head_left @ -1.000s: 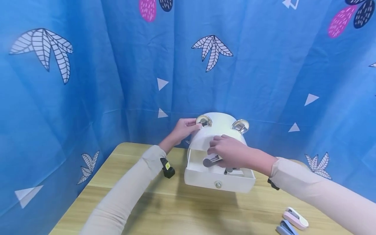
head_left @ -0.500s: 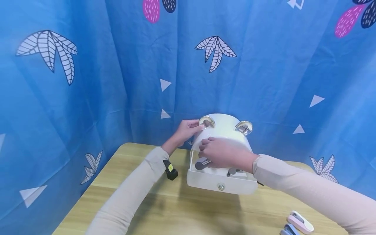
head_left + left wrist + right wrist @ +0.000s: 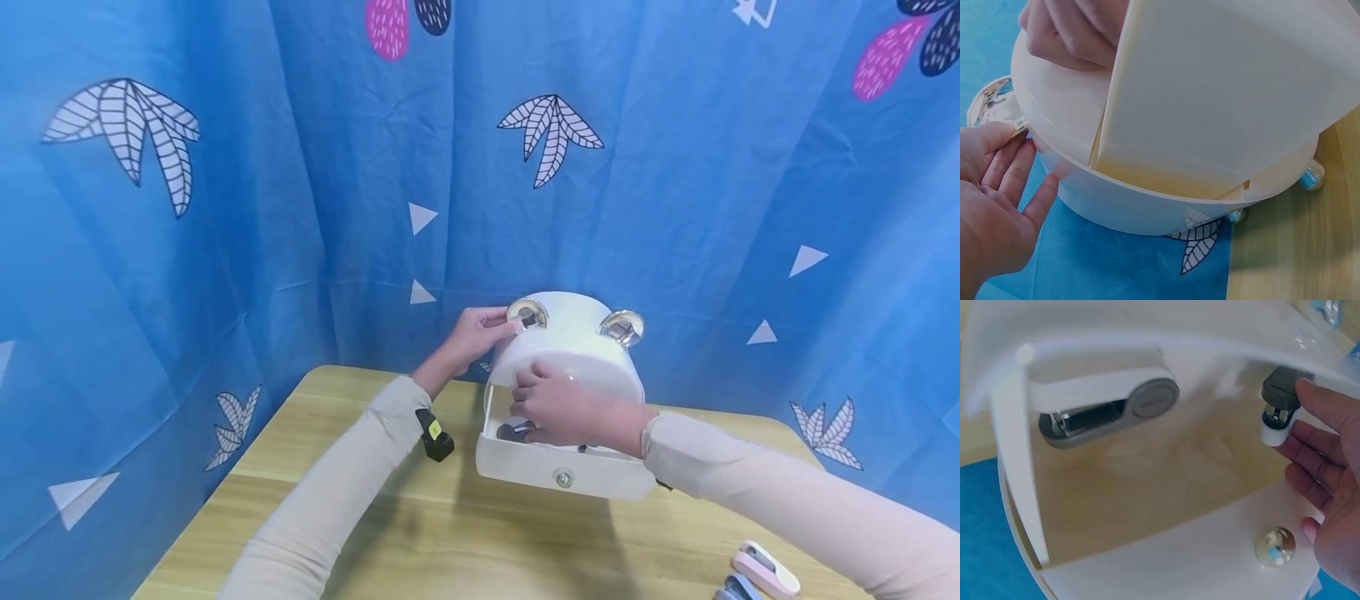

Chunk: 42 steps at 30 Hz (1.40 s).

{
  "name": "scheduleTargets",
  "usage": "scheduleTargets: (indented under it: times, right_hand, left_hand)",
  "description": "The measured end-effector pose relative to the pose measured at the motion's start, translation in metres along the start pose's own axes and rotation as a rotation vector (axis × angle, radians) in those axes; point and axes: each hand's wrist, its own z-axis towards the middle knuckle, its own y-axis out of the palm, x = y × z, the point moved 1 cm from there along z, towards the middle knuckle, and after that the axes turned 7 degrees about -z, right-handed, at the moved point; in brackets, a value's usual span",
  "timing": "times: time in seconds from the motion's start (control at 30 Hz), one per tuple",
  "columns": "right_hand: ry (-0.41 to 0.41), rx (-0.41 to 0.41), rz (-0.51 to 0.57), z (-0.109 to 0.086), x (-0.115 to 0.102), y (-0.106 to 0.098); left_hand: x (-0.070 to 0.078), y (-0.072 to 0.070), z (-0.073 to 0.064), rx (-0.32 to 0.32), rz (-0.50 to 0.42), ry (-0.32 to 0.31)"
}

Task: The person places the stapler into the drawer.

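Note:
A white bear-shaped storage box with shiny ears stands at the back of the table, its drawer pulled out. My left hand pinches the box's left ear, thumb in front and fingers behind. Over the drawer, my right hand holds a small grey-and-white stapler at the drawer's left side; part of it shows below the fingers in the head view. Another grey-and-white stapler lies in the drawer to the right, mostly hidden by the hand in the head view.
A pink-and-white stapler and a blue one lie on the wooden table at the front right. A blue patterned curtain hangs right behind the box.
My right hand has moved left and then lower into the drawer, carrying the stapler with it. The left hand stays at the ear. The head view has shifted slightly.

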Motion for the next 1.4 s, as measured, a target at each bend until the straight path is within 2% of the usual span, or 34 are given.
scheduleTargets:
  times: [0.17, 0.4, 0.57, 0.77, 0.9, 1.0, 1.13, 1.23, 1.4]
  right_hand:
    - [0.02, -0.002, 0.052, -0.002, -0.005, 0.004]
    - [0.028, 0.005, -0.009, 0.001, -0.005, 0.007]
    - [0.047, -0.003, 0.008, 0.001, -0.004, 0.006]
    - [0.059, -0.022, 0.036, -0.004, 0.001, -0.004]
    - [0.069, -0.001, 0.041, -0.013, 0.006, -0.013]
    - [0.1, 0.052, 0.108, -0.023, 0.008, -0.022]
    - [0.151, 0.148, 0.26, -0.039, 0.01, -0.034]
    - [0.183, 0.251, 0.37, -0.052, 0.01, -0.041]
    - [0.217, 0.467, 0.55, -0.074, 0.003, -0.044]
  left_hand:
    - [-0.002, 0.002, -0.001, -0.006, -0.01, 0.003]
    - [0.0, 0.001, -0.001, 0.002, -0.013, 0.019]
    - [0.0, 0.001, -0.002, -0.002, -0.022, 0.005]
    - [-0.001, 0.001, -0.002, 0.006, -0.024, 0.004]
    - [-0.001, 0.003, 0.0, 0.003, -0.009, 0.004]
    - [-0.002, 0.005, 0.0, 0.002, 0.001, -0.005]
    - [-0.002, 0.005, -0.001, -0.001, 0.007, -0.015]
    - [-0.001, 0.003, -0.001, -0.005, 0.003, -0.018]
    - [-0.001, 0.0, 0.0, -0.006, 0.006, -0.01]
